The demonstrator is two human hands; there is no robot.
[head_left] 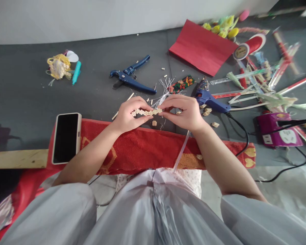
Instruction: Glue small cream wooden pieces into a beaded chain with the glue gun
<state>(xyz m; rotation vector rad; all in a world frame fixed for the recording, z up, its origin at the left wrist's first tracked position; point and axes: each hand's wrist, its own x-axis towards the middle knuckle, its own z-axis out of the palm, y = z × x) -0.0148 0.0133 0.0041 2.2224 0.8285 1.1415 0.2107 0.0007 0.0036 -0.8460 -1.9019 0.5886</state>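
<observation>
Between both hands, a pale strip of small clustered bead-like or straw pieces (pixel 146 112) is held roughly level above the table's near edge. My left hand (pixel 131 115) pinches its left part between thumb and fingers. At the other end, my right hand (pixel 185 114) closes on the strip with thumb and fingertips. Just below the strip lies a small loose pale bundle (pixel 154 123). White threads (pixel 165 92) fan out beyond the fingers, beside a green floral strip (pixel 181 84). To the right of my right hand rests a blue glue gun (pixel 210 98).
A blue cutter (pixel 132 76) lies behind the hands. Red paper (pixel 202 47), a red ribbon spool (pixel 250 47) and tangled strips crowd the right. A purple power socket (pixel 280 129) trails black cables. A phone (pixel 66 137) lies on a red towel (pixel 142 146) at the near edge.
</observation>
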